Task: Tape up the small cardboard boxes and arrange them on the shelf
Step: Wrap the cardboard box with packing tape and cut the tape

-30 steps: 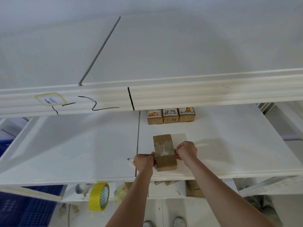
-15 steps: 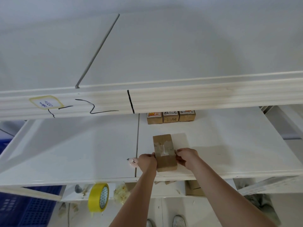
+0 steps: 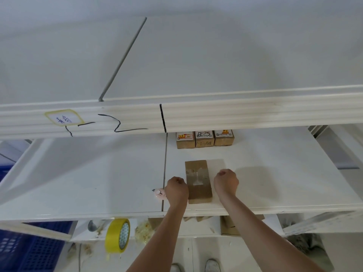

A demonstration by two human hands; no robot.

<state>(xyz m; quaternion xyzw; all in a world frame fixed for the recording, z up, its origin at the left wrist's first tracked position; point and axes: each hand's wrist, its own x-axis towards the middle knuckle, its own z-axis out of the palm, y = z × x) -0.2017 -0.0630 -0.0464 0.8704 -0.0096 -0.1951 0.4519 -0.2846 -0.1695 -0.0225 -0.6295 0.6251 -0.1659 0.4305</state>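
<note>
- White shelf board [image 3: 275, 173] fills the middle, under a ribbed upper rail.
- Left hand [image 3: 176, 190] and right hand [image 3: 225, 182] are loosely curled, holding nothing, flanking a taped cardboard box [image 3: 198, 183] near the front edge.
- Pink cutter [image 3: 159, 192] lies just left.
- 3 labelled boxes [image 3: 204, 138] line the far side.
- Yellow tape roll [image 3: 117, 235] hangs below.

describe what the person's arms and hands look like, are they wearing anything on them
Nothing is worn: the left hand and right hand are bare, with no gloves, rings or watch visible. Both forearms are uncovered down to the bottom edge of the picture, so no sleeves show.
</note>
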